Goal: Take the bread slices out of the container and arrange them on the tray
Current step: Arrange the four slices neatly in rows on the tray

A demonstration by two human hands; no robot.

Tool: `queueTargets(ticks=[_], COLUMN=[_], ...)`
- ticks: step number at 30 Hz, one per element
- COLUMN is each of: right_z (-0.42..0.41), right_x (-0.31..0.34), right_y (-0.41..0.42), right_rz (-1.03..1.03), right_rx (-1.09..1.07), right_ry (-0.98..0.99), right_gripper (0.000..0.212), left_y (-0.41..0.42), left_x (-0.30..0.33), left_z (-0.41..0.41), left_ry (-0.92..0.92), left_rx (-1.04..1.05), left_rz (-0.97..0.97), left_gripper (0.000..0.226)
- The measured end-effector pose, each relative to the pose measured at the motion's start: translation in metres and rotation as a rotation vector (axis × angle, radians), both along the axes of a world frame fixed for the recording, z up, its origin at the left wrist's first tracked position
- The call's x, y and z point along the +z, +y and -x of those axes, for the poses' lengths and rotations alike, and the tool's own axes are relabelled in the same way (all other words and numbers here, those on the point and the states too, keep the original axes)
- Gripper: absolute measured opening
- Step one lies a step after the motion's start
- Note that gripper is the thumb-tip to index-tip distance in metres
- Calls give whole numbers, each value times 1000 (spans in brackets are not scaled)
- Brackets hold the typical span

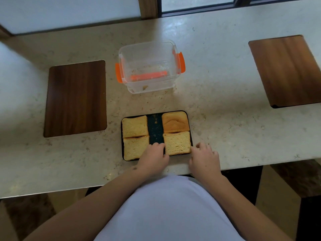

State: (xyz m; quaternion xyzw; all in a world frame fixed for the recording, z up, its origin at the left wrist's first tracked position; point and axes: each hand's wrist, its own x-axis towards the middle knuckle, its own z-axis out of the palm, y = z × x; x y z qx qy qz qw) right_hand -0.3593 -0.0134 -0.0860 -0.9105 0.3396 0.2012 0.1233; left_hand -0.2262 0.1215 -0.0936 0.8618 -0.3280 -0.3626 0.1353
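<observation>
A black tray (155, 126) lies near the table's front edge with several bread slices on it, two on each side of a bare middle strip. The far right slice (175, 121) shows a brown crust. My left hand (154, 157) rests on the tray's near edge, fingertips against the left side of the near right slice (177, 142). My right hand (205, 160) sits at the tray's near right corner, fingers curled, beside that slice. Neither hand lifts anything. The clear container (149, 49) with orange clips stands behind the tray and holds only crumbs.
The table (217, 94) is pale stone with crumbs around the tray. Dark wooden insets lie at the left (75, 98) and at the far right (286, 70). A window frame runs along the back. My white shirt fills the lower view.
</observation>
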Motion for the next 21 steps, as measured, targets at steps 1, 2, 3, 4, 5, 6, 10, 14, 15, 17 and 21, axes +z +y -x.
queueTargets(ticks=[1,2,3,4,5,6,10,14,15,17,21], right_z=[4,7,10,14,17,20,29,30,29,29,29], right_x=[-1,-2,-3,-4,-5,-5,-8,-12,-13,-15,-17], right_y=[0,0,0,0,0,0,0,0,0,2,3], right_rz=[-10,-33,-69,-112,-149,-175,-233,-264,-262,-256,-240], right_rx=[16,29,35,32,26,26,31,5,7,14,49], right_ry=[2,-8,-28,-55,-80,-100,-147,-163,-155,-133,-91], right_gripper=[25,28,31,34,37,40,53,56,56,58,64], left_y=[3,4,5,7,8,9,11,15,15,16,15], left_x=[0,0,0,0,0,0,-6,-13,-13,-13,-10], left_z=[2,2,3,2,1,0,-2,-3,-3,-4,-6], left_ry=[-85,-173,-270,-359,-420,-447,-381,-301,-300,-309,-320], left_rx=[-86,-177,-274,-361,-424,-468,-586,-614,-622,-635,-635], left_rz=[-8,-15,-21,-26,-27,-29,-55,-140,-157,-168,-161], left_gripper=[33,39,45,51,55,58,72,75,76,77,74])
